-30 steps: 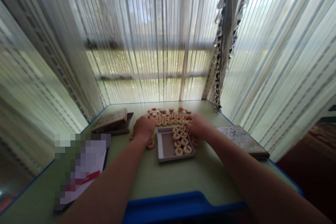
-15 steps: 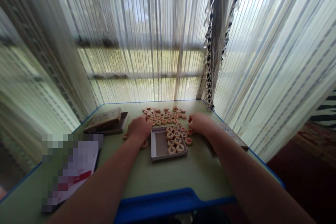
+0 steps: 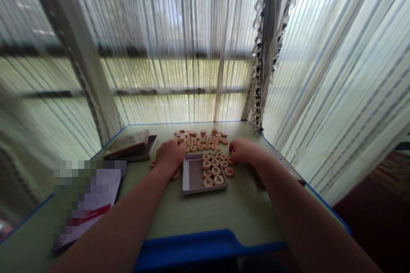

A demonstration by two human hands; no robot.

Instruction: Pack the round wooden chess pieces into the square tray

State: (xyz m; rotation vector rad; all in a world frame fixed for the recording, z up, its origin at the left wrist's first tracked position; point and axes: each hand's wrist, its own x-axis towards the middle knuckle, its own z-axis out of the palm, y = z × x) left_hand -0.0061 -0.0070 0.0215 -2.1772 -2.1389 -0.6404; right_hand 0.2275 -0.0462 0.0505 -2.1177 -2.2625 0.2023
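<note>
My left hand [image 3: 170, 153] is closed, its fingers curled beside round wooden xiangqi pieces [image 3: 192, 148] on the table. Whatever its fingers hold is hidden. Bent fingers also form my right hand [image 3: 244, 151], just right of the pieces; a piece [image 3: 230, 161] lies right below its fingertips, and I cannot make out what is in the grip. Between my hands stands a shallow open box [image 3: 194, 190]. Black-marked pieces [image 3: 215, 171] fill two columns along its right side, while its left part shows bare bottom. Red-marked pieces [image 3: 229, 172] lie just outside its right wall.
A box with a tilted lid [image 3: 128, 143] sits at the back left. Another flat box [image 3: 286, 166] is partly behind my right forearm. At the left lies a pixelated flat item [image 3: 96, 204]. The green table [image 3: 192, 217] has a blue edge, with striped curtains [image 3: 179, 42] behind.
The view has shifted slightly. My right fingers have bent down closer to the red-marked pieces. My left hand stays nearly in place, and the pieces in the box look the same.
</note>
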